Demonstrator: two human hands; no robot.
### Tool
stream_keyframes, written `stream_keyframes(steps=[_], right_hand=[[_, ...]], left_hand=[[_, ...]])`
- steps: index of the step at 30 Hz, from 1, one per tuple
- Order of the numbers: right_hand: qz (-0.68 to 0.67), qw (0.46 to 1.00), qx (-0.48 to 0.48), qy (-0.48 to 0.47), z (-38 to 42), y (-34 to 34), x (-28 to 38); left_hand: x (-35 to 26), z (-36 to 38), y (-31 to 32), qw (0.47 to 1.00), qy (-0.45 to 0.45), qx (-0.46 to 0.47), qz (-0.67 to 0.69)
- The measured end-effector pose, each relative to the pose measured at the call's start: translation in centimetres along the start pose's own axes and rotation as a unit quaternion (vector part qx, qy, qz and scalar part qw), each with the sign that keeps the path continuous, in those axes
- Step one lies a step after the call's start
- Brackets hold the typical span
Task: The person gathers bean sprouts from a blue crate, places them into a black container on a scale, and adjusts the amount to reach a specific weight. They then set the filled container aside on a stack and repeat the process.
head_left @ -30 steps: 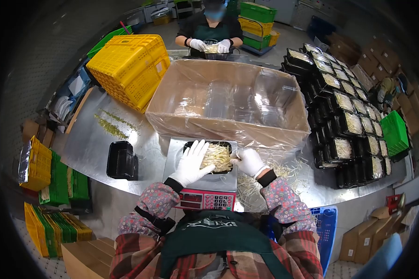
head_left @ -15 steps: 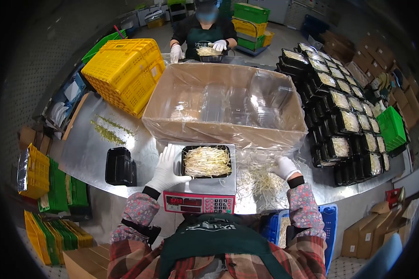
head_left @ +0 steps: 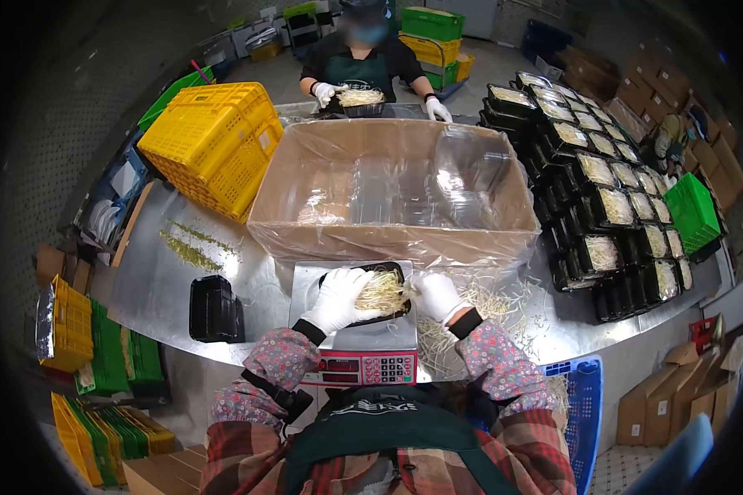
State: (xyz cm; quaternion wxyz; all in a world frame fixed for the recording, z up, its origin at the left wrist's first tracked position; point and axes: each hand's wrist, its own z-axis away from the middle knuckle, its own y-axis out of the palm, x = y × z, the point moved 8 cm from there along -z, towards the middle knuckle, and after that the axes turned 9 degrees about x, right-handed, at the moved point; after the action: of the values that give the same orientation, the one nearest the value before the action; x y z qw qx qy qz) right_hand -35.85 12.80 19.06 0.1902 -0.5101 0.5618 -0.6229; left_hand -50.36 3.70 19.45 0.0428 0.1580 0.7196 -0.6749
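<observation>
A black plastic tray (head_left: 406, 307) of bean sprouts (head_left: 381, 293) rests on the steel platform of a weighing scale (head_left: 367, 368) with a red front panel. My white-gloved left hand (head_left: 338, 299) lies across the left part of the tray, its fingers stretched over the sprouts. At the tray's right edge, my gloved right hand (head_left: 439, 297) has its fingers pinched together on a few sprouts. Loose bean sprouts (head_left: 491, 305) are strewn over the steel table right of the scale. Left of the scale stands a black tray (head_left: 212, 309) with nothing visible in it.
A lined cardboard box (head_left: 392, 243) holding clear plastic lids stands behind the scale. Yellow crates (head_left: 210, 148) are at the left; stacked filled trays (head_left: 598, 206) are at the right. Across the table, a co-worker (head_left: 363, 70) has one hand at a filled tray. Green scraps (head_left: 191, 247) lie left.
My left hand has moved from beside the tray onto its sprouts. My right hand has come left from the loose pile to the tray's edge. The co-worker's hands and tray have shifted.
</observation>
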Motion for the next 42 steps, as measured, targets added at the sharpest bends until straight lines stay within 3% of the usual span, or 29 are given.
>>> stream_keyframes(steps=[3, 6, 9, 12, 14, 17, 19, 21, 24, 25, 26, 29, 31, 33, 35, 37, 39, 42], right_hand=[[-0.093, 0.994, -0.061, -0.003, 1.7, -4.2, -2.4], [-0.056, 0.992, -0.070, 0.089, 4.9, -6.3, -7.4], [0.087, 0.969, 0.093, 0.211, 8.2, -2.7, -13.4], [0.192, 0.946, 0.145, 0.218, 7.7, -0.8, -11.0], [0.117, 0.984, 0.004, 0.133, 5.3, 1.1, -5.8], [0.070, 0.994, 0.083, -0.003, 2.3, 7.3, 3.0], [0.084, 0.987, 0.123, -0.065, 0.8, 10.9, 4.1], [0.088, 0.993, 0.073, -0.037, -0.1, 9.5, 1.4], [0.151, 0.980, 0.021, 0.125, 0.0, 6.2, -6.4], [0.208, 0.951, 0.092, 0.210, 0.3, 6.8, -9.9], [0.217, 0.945, 0.077, 0.232, 0.7, 6.2, -11.2], [0.043, 0.984, -0.088, 0.149, -0.2, 2.5, -6.3], [-0.084, 0.985, -0.150, -0.013, -1.3, -0.4, 1.2], [-0.082, 0.994, -0.032, -0.065, -2.3, 1.0, 5.4], [-0.014, 0.997, 0.069, -0.014, -2.7, 5.8, 5.3], [0.031, 0.994, 0.105, 0.020, -3.2, 6.9, 5.5], [-0.011, 0.990, 0.126, 0.054, -3.9, 7.4, 5.3], [-0.046, 0.989, 0.138, 0.027, -3.9, 7.3, 5.0]], left_hand=[[0.2, 0.4, 0.0, 1.000, 0.008, -0.007, 0.005], [0.9, 2.3, -0.5, 0.999, 0.030, -0.040, 0.021], [1.0, 4.5, -2.7, 0.999, 0.038, -0.010, 0.005], [2.7, 6.4, -3.0, 1.000, -0.003, -0.006, 0.015], [2.8, 7.1, -3.2, 0.999, -0.039, -0.023, 0.017], [1.8, 7.1, -2.9, 0.997, -0.066, -0.048, 0.009], [1.6, 6.9, -2.5, 0.996, -0.074, -0.044, -0.006], [1.8, 6.9, -2.3, 0.995, -0.087, -0.043, -0.027], [2.0, 6.6, -2.1, 0.997, -0.069, -0.044, -0.008], [2.3, 6.4, -1.9, 0.996, -0.082, -0.046, -0.006], [2.2, 5.8, -1.5, 0.996, -0.081, -0.042, -0.007], [1.4, 3.1, -1.1, 0.997, -0.069, -0.046, -0.002], [0.9, 1.2, 0.0, 0.997, -0.072, -0.038, -0.010], [0.2, -0.5, 0.8, 0.997, -0.070, -0.015, -0.016], [1.1, -2.0, 3.3, 0.983, -0.120, 0.083, -0.108], [1.5, -2.4, 4.0, 0.983, -0.119, 0.060, -0.128], [1.4, -2.6, 3.9, 0.980, -0.126, 0.063, -0.138], [1.2, -2.0, 4.0, 0.985, -0.111, 0.047, -0.127]])
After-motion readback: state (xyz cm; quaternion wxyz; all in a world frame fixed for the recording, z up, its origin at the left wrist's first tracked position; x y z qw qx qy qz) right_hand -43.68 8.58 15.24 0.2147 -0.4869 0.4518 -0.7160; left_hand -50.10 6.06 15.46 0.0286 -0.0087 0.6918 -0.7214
